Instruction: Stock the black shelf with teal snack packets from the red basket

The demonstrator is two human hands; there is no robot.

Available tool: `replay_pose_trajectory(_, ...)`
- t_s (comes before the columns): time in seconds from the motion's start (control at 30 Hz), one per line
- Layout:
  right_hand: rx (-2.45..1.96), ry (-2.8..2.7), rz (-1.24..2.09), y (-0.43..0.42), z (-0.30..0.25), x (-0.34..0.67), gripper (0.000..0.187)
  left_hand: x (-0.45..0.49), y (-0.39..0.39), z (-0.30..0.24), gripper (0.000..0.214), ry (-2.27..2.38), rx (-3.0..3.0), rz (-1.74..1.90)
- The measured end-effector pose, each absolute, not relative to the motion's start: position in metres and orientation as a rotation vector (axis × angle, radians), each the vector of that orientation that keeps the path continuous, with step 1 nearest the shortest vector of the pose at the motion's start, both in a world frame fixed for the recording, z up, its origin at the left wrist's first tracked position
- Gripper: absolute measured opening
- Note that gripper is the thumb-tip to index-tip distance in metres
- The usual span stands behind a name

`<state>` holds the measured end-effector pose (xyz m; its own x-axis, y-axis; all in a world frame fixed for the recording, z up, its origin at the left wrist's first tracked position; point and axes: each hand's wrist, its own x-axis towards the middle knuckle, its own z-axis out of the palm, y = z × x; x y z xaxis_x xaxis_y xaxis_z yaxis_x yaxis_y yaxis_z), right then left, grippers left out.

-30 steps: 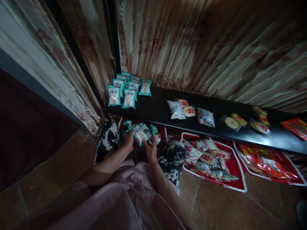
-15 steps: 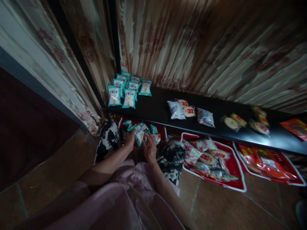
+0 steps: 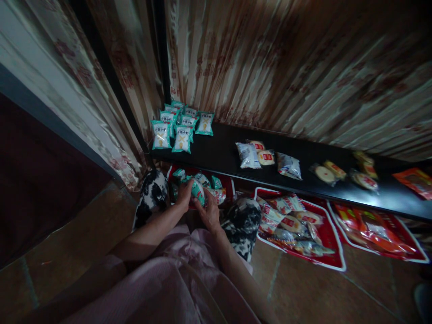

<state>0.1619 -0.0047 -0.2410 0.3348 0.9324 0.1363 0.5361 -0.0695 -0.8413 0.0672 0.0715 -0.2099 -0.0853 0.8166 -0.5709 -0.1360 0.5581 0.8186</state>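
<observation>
Between my hands is a teal-and-white snack bag [image 3: 198,191], held over a red basket [image 3: 231,183] by my knees. My left hand [image 3: 184,194] is closed on the bag's left side. The fingers of my right hand [image 3: 209,210] grip its lower right edge. More teal bags and a white-and-orange packet [image 3: 218,195] lie in that basket, partly hidden by my hands. Several matching teal snack bags [image 3: 182,139] stand in rows at the left end of the black shelf [image 3: 219,148].
Farther right on the shelf are white-and-blue packets [image 3: 289,166], wrapped round cakes [image 3: 324,173] and an orange packet [image 3: 416,182]. A second red basket [image 3: 337,256] holds mixed packets, and a third basket [image 3: 423,252] holds orange-red ones. Curtains [image 3: 270,67] hang behind the shelf; a dark post [image 3: 162,54] stands at left.
The snack bag has been turned in my hands, its printed front no longer facing up. My right hand has shifted slightly left and down and now grips it.
</observation>
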Motion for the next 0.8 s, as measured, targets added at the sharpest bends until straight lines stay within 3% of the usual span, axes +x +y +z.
replay_pose_trajectory(0.1,-1.752,-1.253,0.61,-0.006,-0.244,0.163,0.065,0.068,0.073,-0.207,0.03,1.459,0.639,0.883)
replay_pose_trajectory(0.4,-1.858,-1.094,0.677,-0.007,-0.244,0.166,0.063,0.072,0.069,-0.204,0.015,1.362,0.645,0.896)
replay_pose_trajectory(0.8,-1.731,-0.73,0.891,-0.007,-0.235,0.168,0.062,0.073,0.066,-0.203,0.02,1.363,0.709,0.907)
